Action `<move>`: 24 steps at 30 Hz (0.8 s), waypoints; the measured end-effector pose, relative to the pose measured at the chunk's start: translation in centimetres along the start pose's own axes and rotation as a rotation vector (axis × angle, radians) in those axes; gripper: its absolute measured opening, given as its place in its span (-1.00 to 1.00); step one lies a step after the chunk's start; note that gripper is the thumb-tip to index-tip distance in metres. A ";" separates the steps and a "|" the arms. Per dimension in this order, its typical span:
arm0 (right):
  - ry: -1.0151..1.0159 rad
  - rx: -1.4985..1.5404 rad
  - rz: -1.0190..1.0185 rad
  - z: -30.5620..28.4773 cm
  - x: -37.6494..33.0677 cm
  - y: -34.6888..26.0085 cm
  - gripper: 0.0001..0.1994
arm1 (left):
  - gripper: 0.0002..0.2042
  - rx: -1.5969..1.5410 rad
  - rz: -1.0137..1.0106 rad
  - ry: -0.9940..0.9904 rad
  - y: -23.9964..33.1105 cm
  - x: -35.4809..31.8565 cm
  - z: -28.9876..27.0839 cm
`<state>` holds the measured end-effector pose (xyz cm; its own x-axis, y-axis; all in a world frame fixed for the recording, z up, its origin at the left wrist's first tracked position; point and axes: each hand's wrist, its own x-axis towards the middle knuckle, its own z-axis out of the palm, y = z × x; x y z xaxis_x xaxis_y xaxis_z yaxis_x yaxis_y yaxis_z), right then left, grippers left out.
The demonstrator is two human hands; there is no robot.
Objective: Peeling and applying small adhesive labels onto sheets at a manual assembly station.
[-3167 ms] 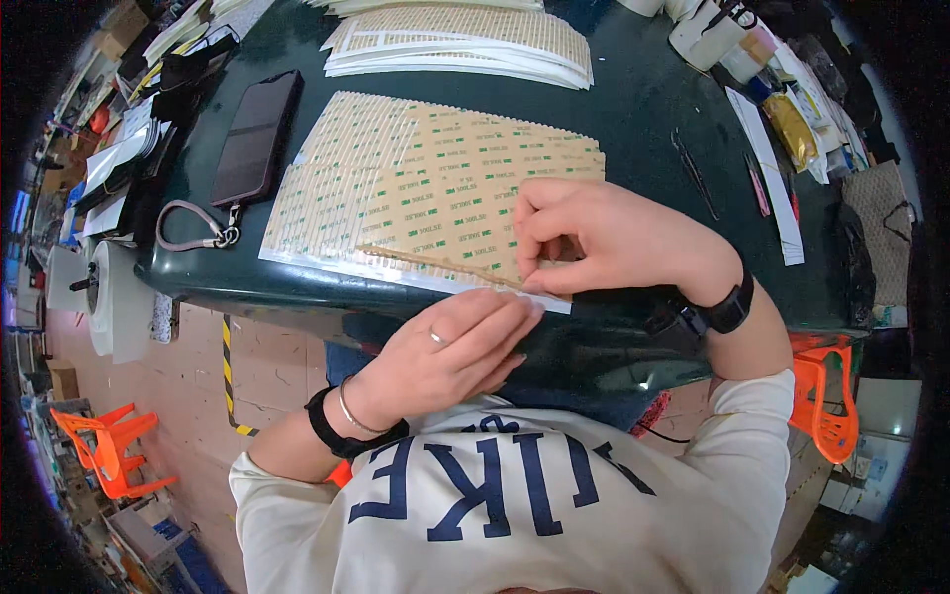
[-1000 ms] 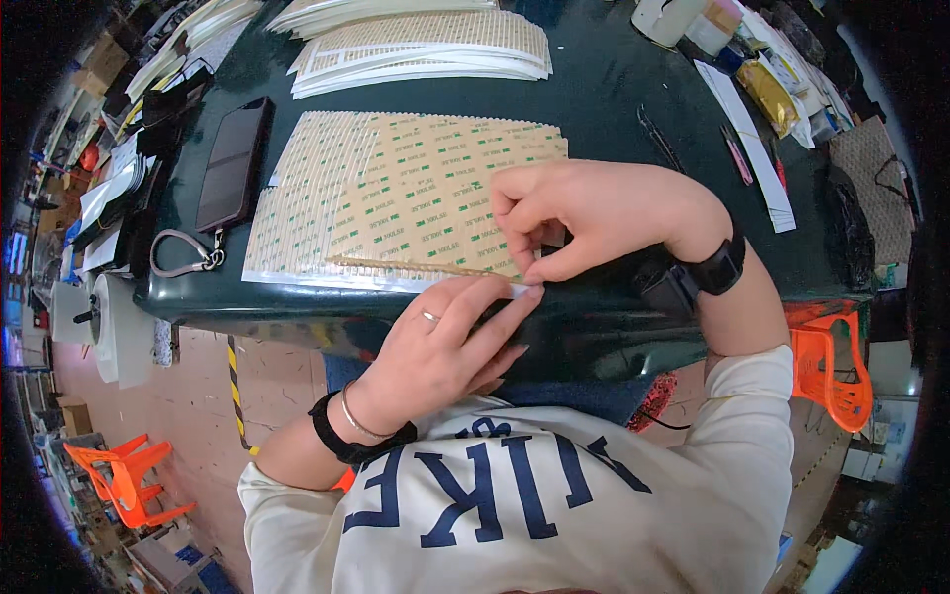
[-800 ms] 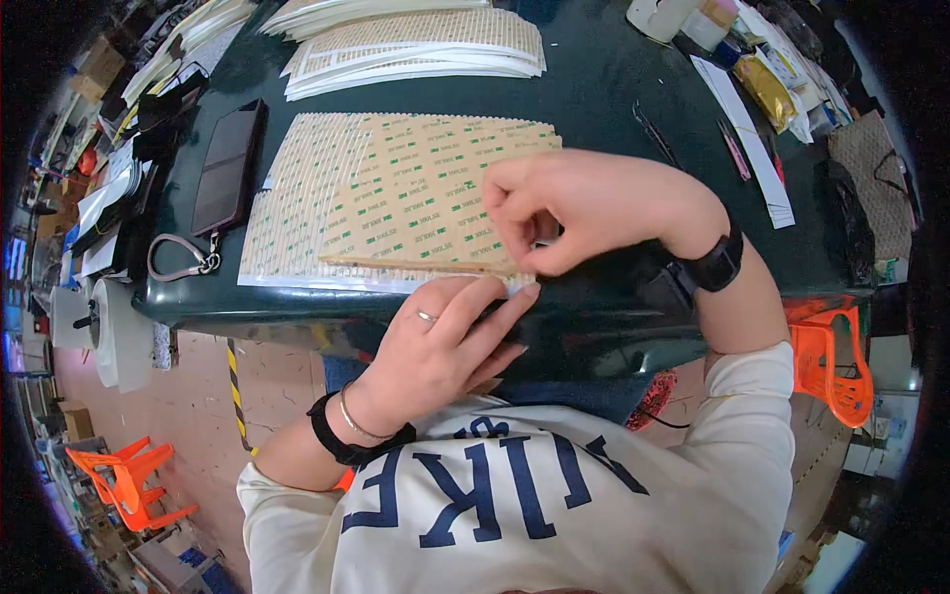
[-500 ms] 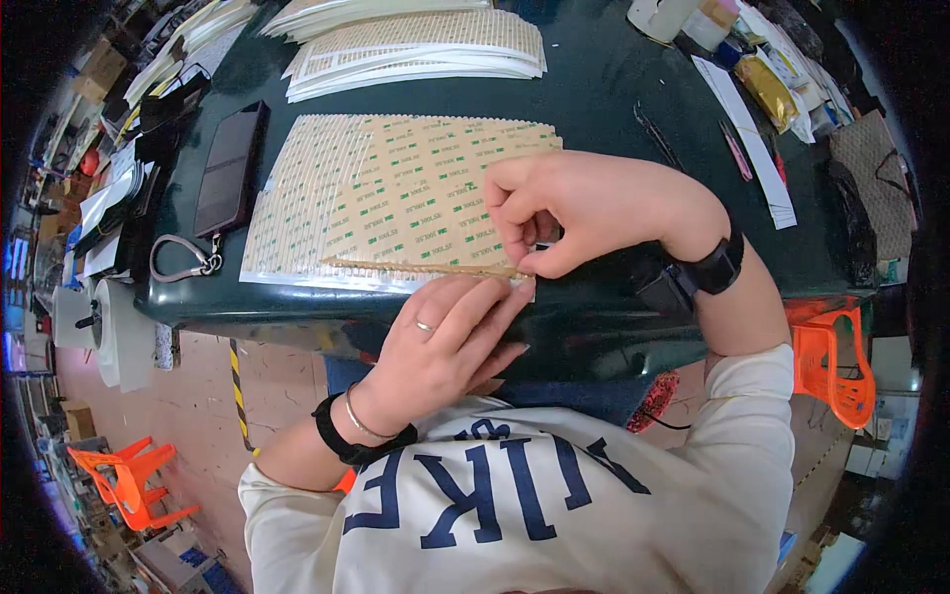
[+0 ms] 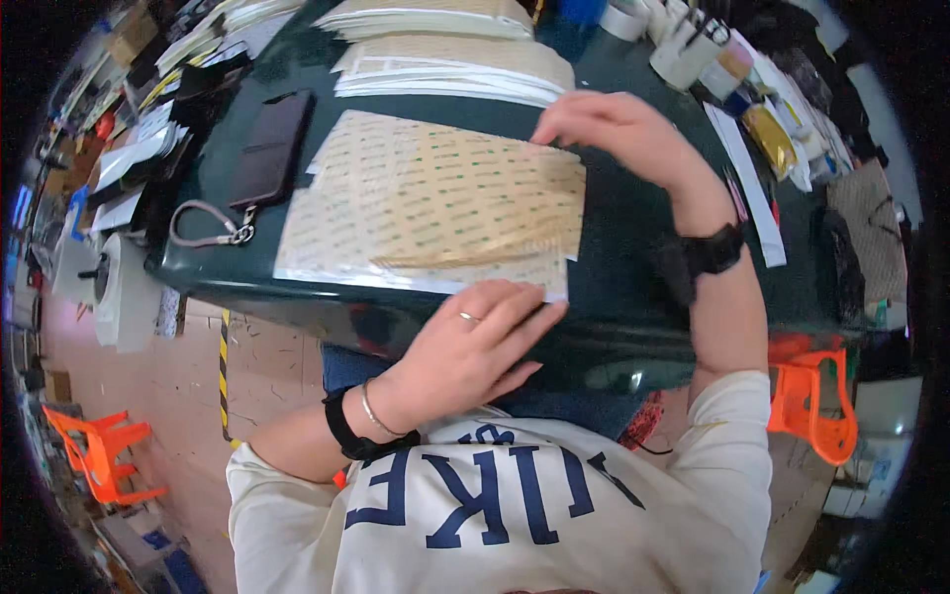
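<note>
We take the stack of tan adhesive sheets [image 5: 426, 203] as our landmark; it lies flat on the dark green table [image 5: 614, 297], its near edge just short of the table's rim.

Our left hand [image 5: 475, 342] rests at the stack's near right corner, fingers flat and together, pinning the white liner edge. No pinch there; the grip is spread and pressing, holding nothing up.

Our right hand [image 5: 618, 134] hovers at the stack's far right corner, fingers loosely curled toward the top sheet's edge. We cannot tell whether the fingertips have caught a sheet or only touch it.

Risks as we judge them:
- The top sheet bows near the stack's near edge. A pull from the far corner could crease it, or let tacky faces fold onto each other.
- If the left hand eases off, the whole stack may slide toward the rim and fan out.
- Fingertips may lift two sheets at once; the layers look thin and close.

Left of the stack: a dark phone case [image 5: 272, 148] with a looped strap [image 5: 203, 226]. Beyond the stack: more sheet piles [image 5: 455, 64].
</note>
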<state>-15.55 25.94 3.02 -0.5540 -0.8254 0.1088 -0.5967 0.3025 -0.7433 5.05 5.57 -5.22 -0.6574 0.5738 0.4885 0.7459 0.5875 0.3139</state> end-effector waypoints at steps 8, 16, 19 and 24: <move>-0.226 -0.153 -0.031 6.0 1.3 -5.3 -0.77 | -0.49 0.234 0.078 0.202 -1.7 -3.3 -0.1; -0.179 -0.290 -0.142 10.0 2.9 -5.6 -0.85 | -0.49 0.176 -0.031 0.239 -3.1 -4.9 0.0; 0.010 -0.383 -0.141 10.9 2.6 -4.2 -0.86 | -0.47 0.137 -0.069 0.259 -2.5 -4.9 -0.2; 0.270 -0.466 -0.041 7.8 4.2 -2.1 -0.87 | -0.45 0.094 -0.116 0.187 -2.1 -4.7 -1.0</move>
<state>-12.12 18.13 -0.10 -0.6176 -0.7075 0.3435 -0.7815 0.5025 -0.3698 6.70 1.05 -7.35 -0.7001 0.3891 0.5987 0.6477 0.6990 0.3032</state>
